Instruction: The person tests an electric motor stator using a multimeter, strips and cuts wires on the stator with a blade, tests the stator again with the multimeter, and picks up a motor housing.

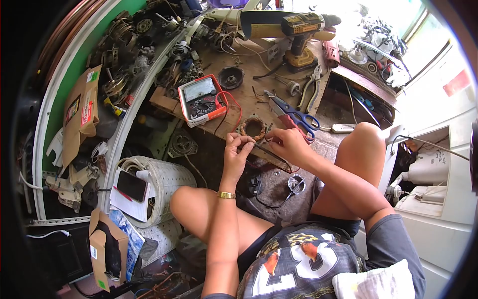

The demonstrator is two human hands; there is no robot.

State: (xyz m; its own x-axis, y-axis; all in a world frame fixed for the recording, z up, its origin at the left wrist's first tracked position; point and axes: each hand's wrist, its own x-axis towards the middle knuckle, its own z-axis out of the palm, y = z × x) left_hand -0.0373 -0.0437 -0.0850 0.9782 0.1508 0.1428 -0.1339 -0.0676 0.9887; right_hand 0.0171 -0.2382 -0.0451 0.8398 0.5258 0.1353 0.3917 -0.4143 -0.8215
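A ring-shaped motor stator (pixel 252 127) with copper windings sits at the bench's near edge, just beyond my hands. My left hand (pixel 238 150) is closed, with thumb and fingertips pinching a dark wire lead (pixel 271 154) that runs from beside the stator. To its right, my right hand (pixel 288 145) is also closed, its fingertips together close to the stator's right side; what they grip is too small to make out. Blue-handled scissors (pixel 301 118) lie just past my right hand. An analog multimeter (pixel 200 99) in a red and white box stands at left, its red lead reaching toward the stator.
On the wooden bench (pixel 256 65) are a yellow cordless drill (pixel 301 45), pliers (pixel 313 87) and a round black motor cover (pixel 230 78). Motor parts crowd the left shelf. A white perforated drum (pixel 167 184) bears a phone (pixel 132 186) and papers. An opened white appliance (pixel 428 174) stands at right.
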